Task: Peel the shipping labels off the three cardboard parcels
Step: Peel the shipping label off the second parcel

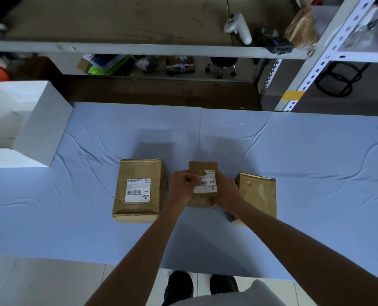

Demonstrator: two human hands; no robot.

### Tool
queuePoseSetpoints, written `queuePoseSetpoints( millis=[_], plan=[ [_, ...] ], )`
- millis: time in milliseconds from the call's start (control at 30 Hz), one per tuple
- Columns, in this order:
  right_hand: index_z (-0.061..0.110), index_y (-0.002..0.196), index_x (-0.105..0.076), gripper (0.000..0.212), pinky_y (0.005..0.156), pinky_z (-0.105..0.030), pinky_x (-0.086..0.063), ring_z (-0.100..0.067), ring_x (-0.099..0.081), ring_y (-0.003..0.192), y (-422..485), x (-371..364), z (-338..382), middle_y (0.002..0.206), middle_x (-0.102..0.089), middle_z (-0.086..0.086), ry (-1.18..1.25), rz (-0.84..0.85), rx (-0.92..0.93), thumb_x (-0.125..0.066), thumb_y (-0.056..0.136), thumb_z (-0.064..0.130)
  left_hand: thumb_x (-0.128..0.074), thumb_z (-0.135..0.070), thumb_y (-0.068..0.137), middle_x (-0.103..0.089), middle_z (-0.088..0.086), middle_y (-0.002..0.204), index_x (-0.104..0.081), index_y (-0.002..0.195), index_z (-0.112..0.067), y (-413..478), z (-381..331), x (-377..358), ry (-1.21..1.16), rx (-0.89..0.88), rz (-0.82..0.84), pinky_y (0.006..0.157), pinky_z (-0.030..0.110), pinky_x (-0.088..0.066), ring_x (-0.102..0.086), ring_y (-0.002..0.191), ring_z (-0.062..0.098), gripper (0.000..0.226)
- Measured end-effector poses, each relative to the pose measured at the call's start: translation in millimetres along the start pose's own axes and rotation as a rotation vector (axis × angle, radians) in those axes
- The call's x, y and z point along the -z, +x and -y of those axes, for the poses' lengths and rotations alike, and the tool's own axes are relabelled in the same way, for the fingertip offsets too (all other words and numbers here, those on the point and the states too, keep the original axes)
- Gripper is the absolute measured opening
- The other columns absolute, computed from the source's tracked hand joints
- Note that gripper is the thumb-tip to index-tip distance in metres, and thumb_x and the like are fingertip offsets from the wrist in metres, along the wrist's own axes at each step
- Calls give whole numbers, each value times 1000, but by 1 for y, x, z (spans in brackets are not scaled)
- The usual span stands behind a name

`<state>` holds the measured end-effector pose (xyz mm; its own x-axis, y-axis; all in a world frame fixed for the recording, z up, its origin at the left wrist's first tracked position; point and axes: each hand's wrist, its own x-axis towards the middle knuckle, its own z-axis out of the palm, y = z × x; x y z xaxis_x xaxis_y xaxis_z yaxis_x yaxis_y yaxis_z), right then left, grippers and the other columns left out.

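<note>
1. Pinching the lifted top-left corner of the middle label, the left hand has thumb and fingertips closed on the paper.
2. The right hand grips the middle parcel at its right side (parcel sits between both hands, towards the near edge of the bench).
3. The left parcel carries the left label, flat. The right parcel lies just beside the right hand.

Brown parcels (white labels)

Blue-clothed table before grey metal shelving.
</note>
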<state>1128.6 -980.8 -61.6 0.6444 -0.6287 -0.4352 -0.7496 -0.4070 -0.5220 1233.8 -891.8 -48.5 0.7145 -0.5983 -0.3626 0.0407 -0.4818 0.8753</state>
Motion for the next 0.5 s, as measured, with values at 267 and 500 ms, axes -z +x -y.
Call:
queuePoseSetpoints(
  millis=[267, 500],
  plan=[
    [3, 132, -38, 92, 82, -33, -55, -27, -64, 106, 0, 1, 1, 114, -66, -9, 11, -3, -13, -84, 53, 4, -69, -12, 82, -73, 12, 87, -69, 70, -15, 0, -3, 1, 0, 6, 42, 73, 35, -57, -68, 75, 20, 12],
    [6, 130, -40, 84, 83, -38, -55, -31, -63, 105, 0, 1, 1, 113, -65, -12, 15, -23, -18, -80, 57, 6, -71, -12, 80, -73, 13, 84, -70, 68, -19, 0, -2, 0, -31, 24, 37, 76, 42, -58, -71, 79, 26, 14]
  ],
)
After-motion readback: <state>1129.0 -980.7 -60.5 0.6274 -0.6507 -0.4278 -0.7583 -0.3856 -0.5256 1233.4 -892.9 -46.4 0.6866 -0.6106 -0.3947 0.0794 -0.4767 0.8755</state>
